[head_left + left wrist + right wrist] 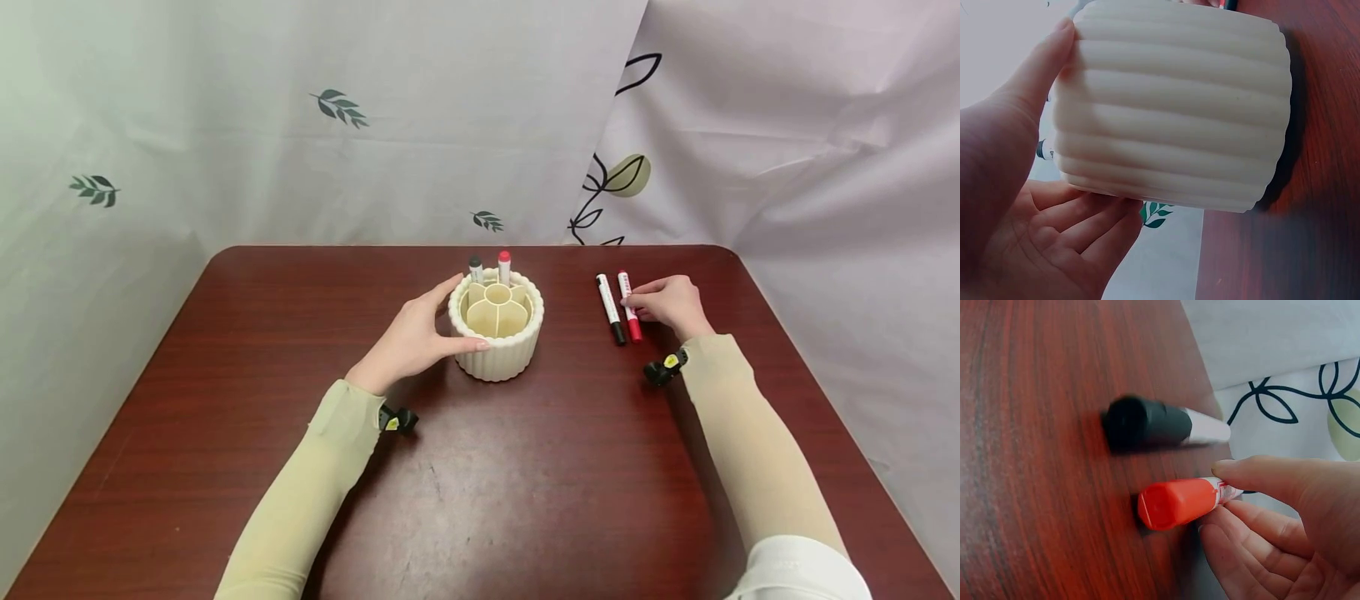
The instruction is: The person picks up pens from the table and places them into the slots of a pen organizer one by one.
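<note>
A cream ribbed pen holder with several compartments stands on the table. My left hand grips its left side, thumb at the near rim and fingers round the far side; the left wrist view shows the ribbed wall between them. A black-capped marker and a red-capped marker stand upright in its back compartments. On the right, my right hand pinches the white barrel of a red marker between thumb and fingers. Beside it lies a black marker, its cap towards me.
The dark reddish-brown table has its back edge against a white leaf-print curtain. Another stretch of curtain hangs along the right side. Small black cameras sit at both wrists.
</note>
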{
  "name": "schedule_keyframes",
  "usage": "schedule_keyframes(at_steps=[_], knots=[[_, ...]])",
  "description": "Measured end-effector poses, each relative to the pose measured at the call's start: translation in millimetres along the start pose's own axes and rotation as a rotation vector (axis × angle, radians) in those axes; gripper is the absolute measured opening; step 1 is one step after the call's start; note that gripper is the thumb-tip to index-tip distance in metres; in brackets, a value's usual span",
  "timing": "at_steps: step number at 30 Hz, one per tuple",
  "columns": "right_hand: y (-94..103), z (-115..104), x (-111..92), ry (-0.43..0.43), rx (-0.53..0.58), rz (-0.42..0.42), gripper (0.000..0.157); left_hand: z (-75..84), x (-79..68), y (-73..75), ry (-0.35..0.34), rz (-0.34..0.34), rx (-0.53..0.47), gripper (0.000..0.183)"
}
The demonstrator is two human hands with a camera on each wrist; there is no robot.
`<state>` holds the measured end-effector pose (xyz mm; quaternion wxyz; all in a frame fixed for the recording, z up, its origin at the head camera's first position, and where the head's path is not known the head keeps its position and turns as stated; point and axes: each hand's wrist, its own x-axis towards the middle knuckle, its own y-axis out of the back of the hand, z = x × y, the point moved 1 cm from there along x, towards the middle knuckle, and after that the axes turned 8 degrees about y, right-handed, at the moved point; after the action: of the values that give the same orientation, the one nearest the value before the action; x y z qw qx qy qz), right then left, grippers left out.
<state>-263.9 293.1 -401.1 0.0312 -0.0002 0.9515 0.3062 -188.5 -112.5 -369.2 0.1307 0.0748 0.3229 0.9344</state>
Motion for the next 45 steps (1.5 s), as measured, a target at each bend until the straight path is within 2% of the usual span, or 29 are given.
schedule_keyframes(at_steps=[6, 17, 25, 32, 39, 45], knots=[[-0.4, -2.4, -2.1, -0.023, 0.007, -0.003, 0.041, 0.4, -0.7, -0.1, 0.009, 0.0, 0.004, 0.109], [11.9, -15.0, -6.3, 0.035, 0.01, 0.097, 0.04, 0.2, -0.2, -0.2, 0.004, 0.006, -0.005, 0.11], [22.3, -37.4, -11.8, 0.089, 0.155, 0.115, 0.042, -1.5, -0.1, -0.1, -0.003, 0.02, -0.021, 0.109], [23.3, -57.4, -18.4, 0.117, 0.242, 0.137, 0.043, -3.3, 0.7, -1.2, -0.002, 0.022, -0.033, 0.11], [18.1, -75.1, -25.4, 0.179, 0.353, 0.148, 0.037, -3.3, -0.4, -0.4, -0.001, 0.032, -0.029, 0.108], [14.4, -88.4, -33.9, 0.253, 0.5, 0.15, 0.029, -3.3, 0.3, -2.7, -0.012, 0.037, -0.036, 0.107]])
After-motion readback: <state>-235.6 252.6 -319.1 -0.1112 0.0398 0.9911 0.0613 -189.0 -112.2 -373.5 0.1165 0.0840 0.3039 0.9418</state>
